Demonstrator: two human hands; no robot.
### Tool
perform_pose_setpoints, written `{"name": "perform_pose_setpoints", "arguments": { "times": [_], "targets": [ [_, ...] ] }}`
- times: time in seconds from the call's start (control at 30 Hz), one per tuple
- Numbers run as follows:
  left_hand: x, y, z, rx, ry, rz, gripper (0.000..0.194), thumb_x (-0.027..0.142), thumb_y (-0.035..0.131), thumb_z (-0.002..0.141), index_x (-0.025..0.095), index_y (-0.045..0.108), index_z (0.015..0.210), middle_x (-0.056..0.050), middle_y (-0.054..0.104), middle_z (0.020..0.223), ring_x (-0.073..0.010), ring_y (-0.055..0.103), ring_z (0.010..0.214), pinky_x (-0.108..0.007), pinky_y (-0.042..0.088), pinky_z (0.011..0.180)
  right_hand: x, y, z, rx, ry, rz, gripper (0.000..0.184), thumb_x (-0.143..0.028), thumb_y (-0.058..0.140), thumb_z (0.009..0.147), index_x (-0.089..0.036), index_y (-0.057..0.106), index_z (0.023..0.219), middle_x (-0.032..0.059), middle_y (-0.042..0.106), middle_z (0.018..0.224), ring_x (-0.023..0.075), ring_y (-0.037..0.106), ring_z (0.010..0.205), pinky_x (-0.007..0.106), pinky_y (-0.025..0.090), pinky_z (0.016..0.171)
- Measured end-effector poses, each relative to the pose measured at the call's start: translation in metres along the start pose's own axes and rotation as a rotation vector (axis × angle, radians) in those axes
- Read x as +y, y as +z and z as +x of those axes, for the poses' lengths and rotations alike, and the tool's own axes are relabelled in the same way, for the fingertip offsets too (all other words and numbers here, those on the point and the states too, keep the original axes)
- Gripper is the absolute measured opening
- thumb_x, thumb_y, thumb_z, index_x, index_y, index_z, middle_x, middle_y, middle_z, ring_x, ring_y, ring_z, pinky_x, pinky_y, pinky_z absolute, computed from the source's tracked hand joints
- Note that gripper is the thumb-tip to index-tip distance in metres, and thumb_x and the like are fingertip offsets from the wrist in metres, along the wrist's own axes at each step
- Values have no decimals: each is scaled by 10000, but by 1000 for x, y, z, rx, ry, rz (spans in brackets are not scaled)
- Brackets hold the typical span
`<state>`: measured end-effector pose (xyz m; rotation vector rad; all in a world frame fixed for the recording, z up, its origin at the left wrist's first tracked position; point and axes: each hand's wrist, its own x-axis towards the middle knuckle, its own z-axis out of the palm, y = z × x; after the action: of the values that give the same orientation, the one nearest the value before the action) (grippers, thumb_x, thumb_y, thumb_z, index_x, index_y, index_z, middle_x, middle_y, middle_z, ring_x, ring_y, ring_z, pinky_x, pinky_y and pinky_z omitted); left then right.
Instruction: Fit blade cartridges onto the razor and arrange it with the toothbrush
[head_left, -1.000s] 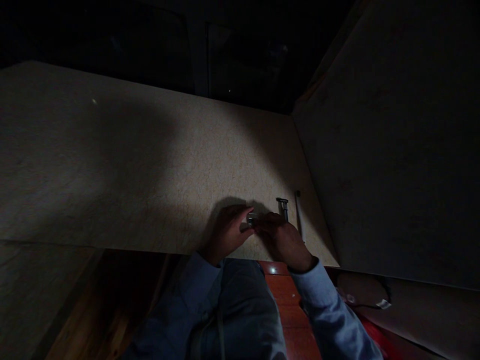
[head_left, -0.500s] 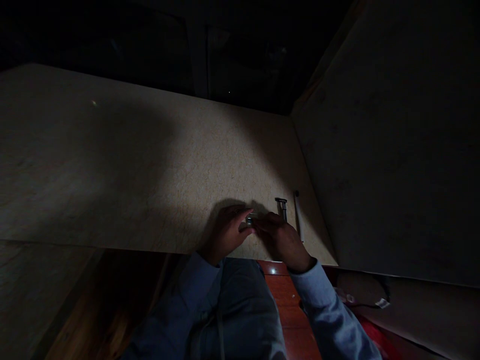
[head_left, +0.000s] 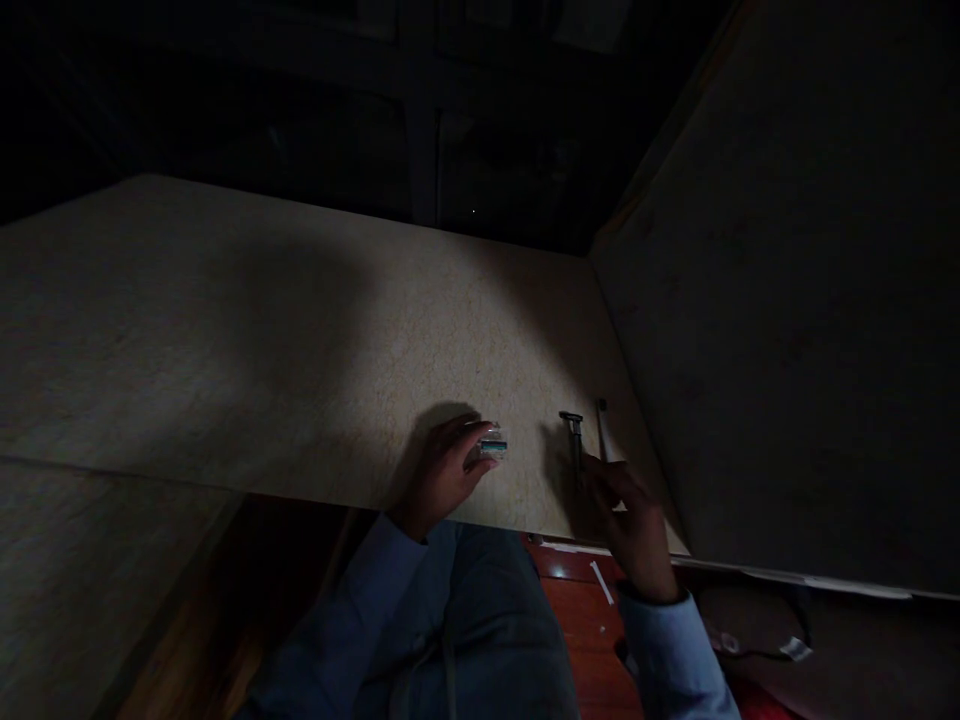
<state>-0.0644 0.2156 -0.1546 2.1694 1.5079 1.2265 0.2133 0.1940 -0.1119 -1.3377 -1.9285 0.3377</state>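
Observation:
My left hand (head_left: 444,470) is closed round a small clear plastic case (head_left: 493,446) with a teal strip, its thumb and fingers on the case's left side, low over the counter. To the right, a dark razor (head_left: 574,428) has its head pointing away from me. The lower end of its handle is between the thumb and fingers of my right hand (head_left: 628,508). Just right of the razor lies a slim white stick with a dark tip (head_left: 604,430), partly hidden behind my right hand; its kind is unclear in the dim light.
The speckled stone counter (head_left: 420,310) has its front edge close to my lap. A dark upright panel (head_left: 780,320) borders it on the right. Dark glass panes (head_left: 510,170) stand behind. Below, a narrow white strip (head_left: 601,583) shows against the red-brown floor (head_left: 589,630).
My right hand has left the case and moved right to the razor's handle, closing on it. My left hand keeps the case, now more visible. The view has shifted slightly.

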Motion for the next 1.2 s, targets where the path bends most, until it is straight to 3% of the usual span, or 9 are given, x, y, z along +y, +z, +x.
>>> {"name": "perform_pose_setpoints", "arguments": {
  "times": [0.1,0.2,0.3,0.47,0.63,0.83,1.07,1.2],
  "targets": [
    [-29,-24,-4,38,-64,55,475,249,758,840,257,632,1298,-85,633,1346,-276,581,1260,-481,499,1073,25,-7,-12,103,72,-49,386,-443,561,951,-124,729,1087,107,675,900,188,632,755,298,513,649],
    [-65,-56,-6,49,-120,116,442,283,731,857,240,645,1288,-89,645,1324,-282,589,1247,-498,481,1087,51,-8,-20,172,150,-78,544,-596,532,912,-120,728,1090,161,708,1055,259,669,920,376,530,793],
    [-98,-90,-7,54,-166,191,408,320,697,872,221,664,1266,-94,646,1327,-283,591,1248,-491,470,1097,68,-5,-23,213,230,-102,707,-743,506,850,-107,736,1057,178,726,1026,291,685,905,399,528,789],
    [-141,-138,-14,49,-184,256,355,364,659,876,221,709,1197,-87,676,1288,-279,597,1252,-485,462,1110,66,3,-22,216,240,-209,878,-841,394,839,-78,747,1091,201,730,998,308,693,862,391,523,735],
    [-167,-170,-21,47,-231,251,371,419,627,878,229,721,1182,-86,685,1277,-292,586,1273,-506,456,1113,62,6,-21,239,230,-303,916,-847,316,855,-69,748,1072,223,723,1018,345,693,885,418,522,739],
    [-181,-187,-25,34,-259,215,405,472,621,862,239,727,1175,-110,665,1310,-330,580,1285,-537,437,1122,71,7,-23,195,292,-341,848,-781,354,849,-60,737,1080,232,710,1068,374,688,891,431,517,714],
    [-181,-183,-32,31,-232,122,527,470,582,869,191,636,1314,-135,573,1431,-316,543,1334,-503,412,1157,69,7,-21,159,329,-364,816,-763,372,833,-98,746,1124,212,703,1079,365,678,919,421,507,700],
    [-179,-182,-33,29,-283,135,573,448,617,836,177,604,1340,-140,548,1456,-324,531,1344,-504,405,1161,65,7,-18,137,354,-382,859,-795,374,827,-102,737,1182,205,694,1090,359,675,918,419,502,685]
  ]
}}
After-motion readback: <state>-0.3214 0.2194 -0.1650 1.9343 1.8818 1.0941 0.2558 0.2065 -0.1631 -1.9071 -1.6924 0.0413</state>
